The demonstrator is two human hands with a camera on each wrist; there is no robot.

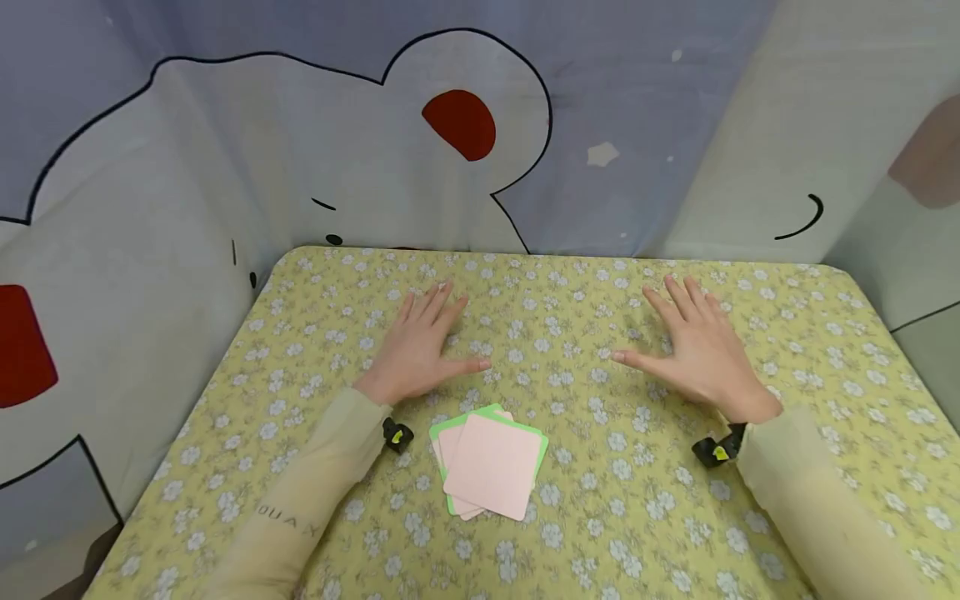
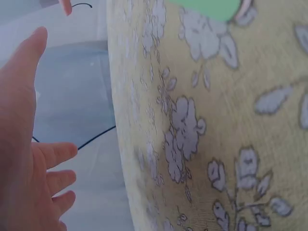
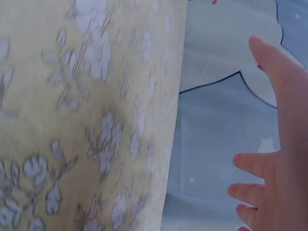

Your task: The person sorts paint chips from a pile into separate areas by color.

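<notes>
A small loose stack of square cards with rounded corners lies near the front middle of the table, a pink card [image 1: 492, 467] on top and green cards [image 1: 543, 454] fanned out below it. My left hand [image 1: 417, 343] is spread over the cloth, up and to the left of the stack, thumb pointing right. Across from it my right hand [image 1: 697, 350] is spread too, its thumb pointing left. Neither hand holds anything. In the left wrist view a corner of a green card [image 2: 211, 7] shows at the top edge.
A yellow cloth with white flowers [image 1: 570, 533] covers the table. Behind and beside it hangs a printed curtain [image 1: 615, 100] with cartoon shapes. Each wrist wears a black band with a small camera, the left camera [image 1: 397, 435] close to the cards.
</notes>
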